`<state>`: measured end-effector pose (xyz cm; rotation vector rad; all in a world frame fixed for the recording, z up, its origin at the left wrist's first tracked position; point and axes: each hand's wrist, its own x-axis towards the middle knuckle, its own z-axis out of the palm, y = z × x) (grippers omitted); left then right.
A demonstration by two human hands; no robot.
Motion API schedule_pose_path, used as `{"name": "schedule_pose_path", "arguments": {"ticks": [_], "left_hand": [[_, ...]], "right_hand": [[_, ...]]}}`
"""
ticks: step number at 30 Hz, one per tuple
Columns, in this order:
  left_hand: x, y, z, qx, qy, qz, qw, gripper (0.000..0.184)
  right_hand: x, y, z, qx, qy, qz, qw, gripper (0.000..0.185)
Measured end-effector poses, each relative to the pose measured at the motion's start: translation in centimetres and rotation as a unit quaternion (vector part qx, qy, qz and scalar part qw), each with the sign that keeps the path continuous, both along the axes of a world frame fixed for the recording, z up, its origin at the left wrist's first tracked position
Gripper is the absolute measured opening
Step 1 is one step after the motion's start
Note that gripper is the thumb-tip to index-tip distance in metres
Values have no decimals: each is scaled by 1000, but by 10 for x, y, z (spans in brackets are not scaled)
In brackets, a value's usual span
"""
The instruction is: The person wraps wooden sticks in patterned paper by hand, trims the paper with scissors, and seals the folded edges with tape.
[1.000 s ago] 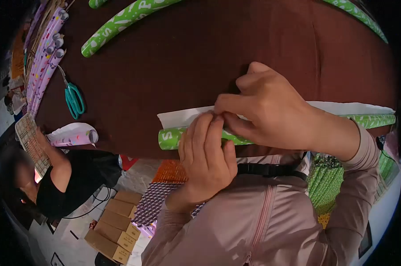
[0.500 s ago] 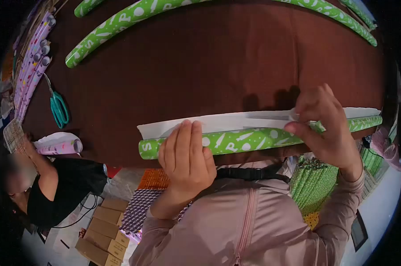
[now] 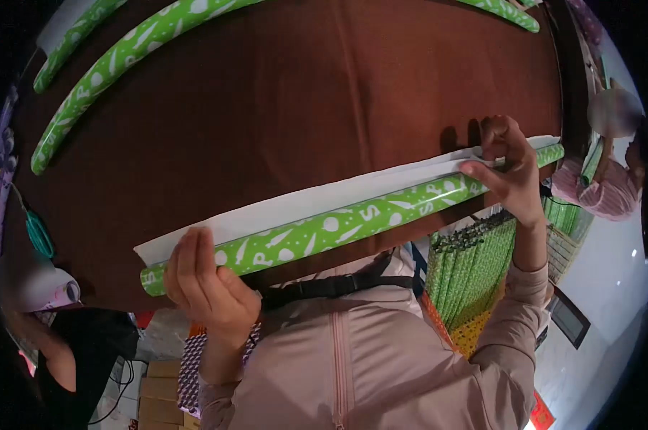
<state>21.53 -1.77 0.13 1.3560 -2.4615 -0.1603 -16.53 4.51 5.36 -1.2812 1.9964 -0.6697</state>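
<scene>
A roll of green wrapping paper [image 3: 370, 215] with white letters and vegetable shapes lies slantwise along the table's near edge. Its white underside shows as a loose flap [image 3: 266, 215] on the far side. Across the roll's left end lies my left hand [image 3: 213, 287], its fingers stretched out together and touching the flap, the thumb apart. Toward the right end, my right hand [image 3: 510, 172] has curled fingers and the thumb closed at the flap's edge. The exact contact between those fingertips is partly hidden.
More green rolls [image 3: 116, 68] lie across the far side of the brown-covered table [image 3: 288, 122]. Teal-handled scissors [image 3: 39, 233] and a pink roll [image 3: 59, 290] are at left. Bundled green rolls [image 3: 474, 265] stand below the table edge. Two other people are at the sides.
The view has swung right, so the table things shift left in it. My left hand stays near the roll's left end; my right hand is still at the flap. The roll appears more slanted.
</scene>
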Motion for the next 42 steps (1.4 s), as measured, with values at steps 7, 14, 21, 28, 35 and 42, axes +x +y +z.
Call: {"name": "schedule_pose_path", "arguments": {"ticks": [7,14,21,28,35,42], "left_hand": [[3,-1,-2,-10,-7,-2,1000,37],[4,-2,1,2,-5,-4,1000,37],[6,-3,0,-2,-26,2,1000,37],[5,-1,-2,13,4,29,999,36],[-34,-3,28,3,-131,-31,991,43],[-117,5,21,22,34,-135,990,46]], "right_hand": [[2,-10,-1,-5,92,82,992,28],[2,-10,-6,-27,100,111,988,25],[5,-12,-5,-42,112,123,985,26],[6,-13,-5,-53,139,147,978,25],[4,-15,-5,-40,164,166,972,25],[9,-18,-9,-48,144,121,981,30]]}}
